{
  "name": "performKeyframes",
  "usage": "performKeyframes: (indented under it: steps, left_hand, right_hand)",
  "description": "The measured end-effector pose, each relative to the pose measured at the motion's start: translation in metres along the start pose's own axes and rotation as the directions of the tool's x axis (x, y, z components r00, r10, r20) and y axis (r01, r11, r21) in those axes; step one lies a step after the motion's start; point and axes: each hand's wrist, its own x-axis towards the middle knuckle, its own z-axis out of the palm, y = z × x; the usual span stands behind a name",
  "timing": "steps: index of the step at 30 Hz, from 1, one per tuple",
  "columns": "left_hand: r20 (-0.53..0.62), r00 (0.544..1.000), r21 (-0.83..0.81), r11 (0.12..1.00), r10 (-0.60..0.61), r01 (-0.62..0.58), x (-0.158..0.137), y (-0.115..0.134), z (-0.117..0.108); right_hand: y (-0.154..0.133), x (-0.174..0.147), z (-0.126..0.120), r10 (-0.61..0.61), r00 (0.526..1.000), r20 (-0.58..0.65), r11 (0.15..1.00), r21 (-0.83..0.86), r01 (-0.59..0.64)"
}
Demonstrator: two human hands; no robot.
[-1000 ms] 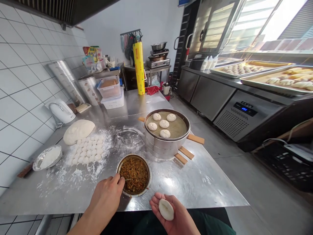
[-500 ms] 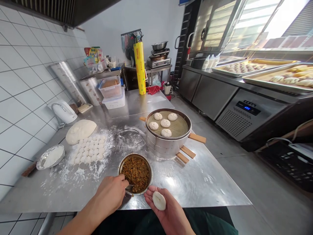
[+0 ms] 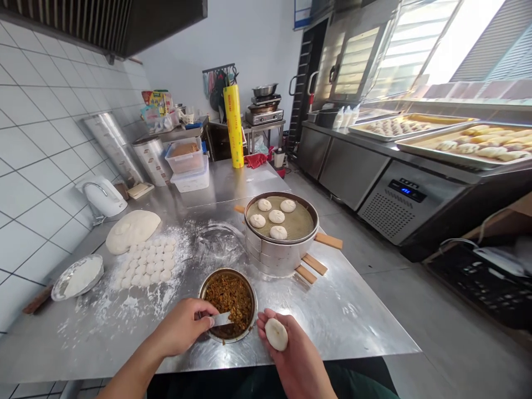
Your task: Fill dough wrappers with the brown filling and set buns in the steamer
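Note:
My left hand (image 3: 186,326) is closed round the end of a flat metal filling spatula (image 3: 221,319), whose blade reaches over the brown chopped filling (image 3: 231,296). That filling sits in a round metal bowl (image 3: 254,316) near the table's front edge. On the fingers of my cupped right hand (image 3: 296,349) rests a round dough wrapper (image 3: 276,334), just right of the bowl. A round steamer (image 3: 272,256) stands behind the bowl, with several pleated buns (image 3: 276,216) spaced out on its lined top.
Small dough pieces (image 3: 147,263) lie in flour on the left, before a large dough lump (image 3: 133,230). A flour bowl (image 3: 78,277) stands at far left. Wooden handles (image 3: 315,264) stick out from the steamer's right side. Plastic tubs (image 3: 189,172) and a yellow film roll (image 3: 234,127) stand behind.
My left hand has lifted the spatula, so more of its blade shows above the filling. My right hand, with the wrapper, has shifted slightly right, away from the bowl. The view has tilted up.

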Motion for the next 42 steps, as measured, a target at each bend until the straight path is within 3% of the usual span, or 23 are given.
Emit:
performKeyframes:
  steps: [5,8,10,11,13,15,20,25,29,32,36,40,42]
  left_hand:
    - [-0.179,0.978,-0.062,0.991,0.110,-0.123,-0.015,0.013,0.014]
    - [-0.337,0.908,0.090,0.968,0.251,-0.235,-0.019,0.007,0.043]
    - [-0.414,0.809,0.273,0.905,0.417,-0.326,-0.018,-0.007,0.068]
    - [-0.457,0.729,0.380,0.853,0.510,-0.358,-0.017,-0.015,0.080]
    - [-0.538,0.556,0.562,0.761,0.633,-0.323,-0.016,-0.030,0.100]
    - [-0.556,0.459,0.661,0.704,0.693,-0.262,-0.017,-0.041,0.113]
    - [-0.498,0.459,0.732,0.640,0.736,-0.231,-0.021,-0.044,0.119]
    - [-0.432,0.489,0.772,0.591,0.758,-0.233,-0.032,-0.037,0.098]
    - [-0.445,0.531,0.693,0.653,0.722,-0.306,-0.036,-0.024,0.077]
    - [-0.454,0.562,0.578,0.708,0.692,-0.405,-0.030,-0.017,0.078]
    - [-0.461,0.529,0.556,0.696,0.713,-0.453,-0.019,-0.023,0.097]
    - [-0.449,0.421,0.704,0.602,0.788,-0.377,-0.014,-0.038,0.111]
    - [-0.430,0.395,0.747,0.566,0.812,-0.349,-0.015,-0.040,0.110]
  right_hand:
    - [0.013,0.005,0.033,-0.014,0.996,0.089,0.994,0.108,0.004]
    - [0.016,0.004,0.052,-0.010,0.991,0.131,0.973,0.229,-0.021]
    - [0.016,0.003,0.059,0.015,0.984,0.178,0.955,0.290,-0.067]
    - [0.015,0.002,0.060,0.030,0.981,0.191,0.949,0.304,-0.088]
    - [0.013,0.000,0.061,0.045,0.982,0.185,0.945,0.309,-0.101]
    - [0.010,-0.002,0.061,0.051,0.985,0.167,0.951,0.294,-0.099]
    - [0.007,-0.011,0.063,0.014,0.988,0.155,0.975,0.218,-0.048]
    - [0.006,-0.014,0.056,0.007,0.991,0.136,0.991,0.133,-0.025]
    - [0.008,-0.010,0.050,-0.049,0.991,0.126,0.993,0.110,0.035]
    - [0.009,-0.009,0.049,-0.067,0.990,0.124,0.992,0.113,0.053]
    - [0.003,-0.011,0.051,-0.014,0.992,0.122,0.987,0.161,-0.005]
    - [-0.005,-0.017,0.053,0.016,0.992,0.125,0.984,0.172,-0.038]
    - [-0.006,-0.020,0.053,0.005,0.991,0.132,0.987,0.160,-0.026]
